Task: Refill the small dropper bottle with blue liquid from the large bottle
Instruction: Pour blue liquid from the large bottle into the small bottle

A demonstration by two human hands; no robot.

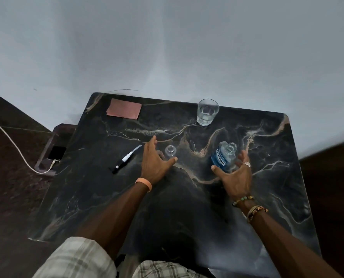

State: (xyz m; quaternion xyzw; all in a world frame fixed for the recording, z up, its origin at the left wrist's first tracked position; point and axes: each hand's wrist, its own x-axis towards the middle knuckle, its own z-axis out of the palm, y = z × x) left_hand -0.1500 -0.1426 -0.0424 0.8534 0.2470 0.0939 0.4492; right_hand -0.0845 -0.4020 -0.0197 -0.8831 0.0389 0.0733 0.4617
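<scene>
A small clear dropper bottle (170, 151) stands uncapped on the dark marble table (187, 207). My left hand (154, 162) is spread open just left of it, fingers straight, thumb reaching under it, not clearly touching. Its dropper cap (127, 158), black and white with a clear tube, lies on the table to the left. The large bottle (224, 157) of blue liquid stands open, without a cap, at centre right. My right hand (236, 175) is open around its near side, thumb to the left, fingers to the right, not closed on it.
A clear glass tumbler (207, 111) with some water stands at the table's far edge. A pink cloth (124, 111) lies at the far left corner. Left of the table, a phone (56, 153) with a white cable (16, 149) rests on a low shelf.
</scene>
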